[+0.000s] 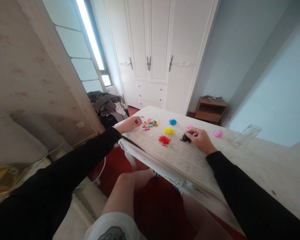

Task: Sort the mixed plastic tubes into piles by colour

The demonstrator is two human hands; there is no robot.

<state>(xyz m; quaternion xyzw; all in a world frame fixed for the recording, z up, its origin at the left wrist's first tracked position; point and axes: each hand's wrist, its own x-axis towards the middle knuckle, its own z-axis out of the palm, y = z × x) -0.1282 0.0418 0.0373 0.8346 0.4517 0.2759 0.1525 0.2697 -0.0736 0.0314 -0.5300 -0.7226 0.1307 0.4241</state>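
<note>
My left hand (130, 124) rests at the left end of the white table (150, 146), fingertips pinched together at the edge of a mixed pile of small coloured strips (150, 124). What sits in that pinch is too small to make out. My right hand (199, 138) is closed over a small heap of black pieces (185, 138), its fingertips touching them; whether a piece is between them I cannot tell. Between my hands lie separate heaps of red pieces (164, 140), yellow pieces (168, 131) and blue pieces (173, 122). A pink heap (189, 127) is partly hidden behind my right hand.
Right of my right hand are a round pink item (218, 133) and a clear glass container (248, 135). A white wardrobe (150, 43) stands beyond the table. Clothes (107, 105) are heaped at the left, and a brown nightstand (210, 110) stands at the back right.
</note>
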